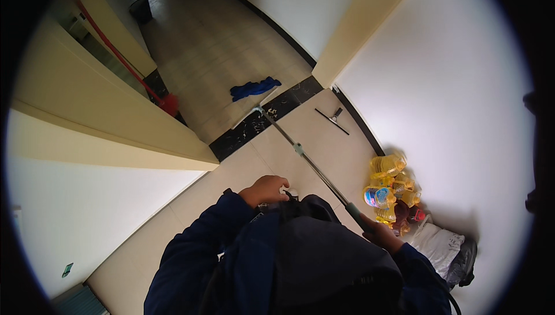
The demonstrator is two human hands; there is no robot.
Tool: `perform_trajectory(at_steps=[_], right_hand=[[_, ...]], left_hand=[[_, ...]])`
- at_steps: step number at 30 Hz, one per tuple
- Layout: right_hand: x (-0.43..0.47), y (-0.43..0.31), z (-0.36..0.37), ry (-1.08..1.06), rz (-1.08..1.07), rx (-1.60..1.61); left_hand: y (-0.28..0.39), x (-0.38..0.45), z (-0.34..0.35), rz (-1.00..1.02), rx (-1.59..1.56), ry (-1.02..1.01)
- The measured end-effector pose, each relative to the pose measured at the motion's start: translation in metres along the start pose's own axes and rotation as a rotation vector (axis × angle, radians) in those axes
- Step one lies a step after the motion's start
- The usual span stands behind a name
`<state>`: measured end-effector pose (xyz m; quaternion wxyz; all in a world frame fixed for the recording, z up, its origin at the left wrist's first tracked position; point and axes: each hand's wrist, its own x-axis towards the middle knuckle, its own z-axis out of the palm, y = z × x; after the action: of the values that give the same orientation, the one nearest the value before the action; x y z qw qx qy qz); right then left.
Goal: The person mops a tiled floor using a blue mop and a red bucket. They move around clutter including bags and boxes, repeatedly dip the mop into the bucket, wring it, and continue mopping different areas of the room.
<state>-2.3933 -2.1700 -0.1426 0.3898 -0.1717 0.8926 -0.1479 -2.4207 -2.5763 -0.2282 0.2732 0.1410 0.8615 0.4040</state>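
My right hand grips the dark green handle of a telescopic metal pole. The pole slants away to the upper left and ends in a long, thin, light crosswise head at the black marble threshold strip. Just beyond the head, a crumpled blue cloth lies on the floor. My left hand hovers before my waist, its fingers curved and apart, with no clear hold on anything. A white-and-dark shape, perhaps a shoe, shows beside its fingertips.
A small window squeegee lies on the tiles near the right wall. Below it stand several oil bottles and a white bag. To the left, a red broom leans by the doorway; a black bin is farther back.
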Motion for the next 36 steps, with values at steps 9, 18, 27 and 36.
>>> perform_trajectory(at_steps=[9,18,27,36], right_hand=[[0.083,-0.043,0.009,-0.01,0.06,0.067],[0.159,-0.066,-0.07,-0.109,0.163,0.178],[0.315,-0.094,-0.155,-0.159,0.105,0.14],[0.503,-0.176,-0.227,-0.159,0.003,0.027]], left_hand=[[-0.032,-0.038,-0.016,-0.17,-0.053,0.131],[-0.045,-0.027,-0.042,-0.188,-0.106,0.114],[-0.085,0.045,-0.11,-0.213,-0.1,0.127],[-0.146,0.086,-0.239,-0.297,-0.293,0.349]])
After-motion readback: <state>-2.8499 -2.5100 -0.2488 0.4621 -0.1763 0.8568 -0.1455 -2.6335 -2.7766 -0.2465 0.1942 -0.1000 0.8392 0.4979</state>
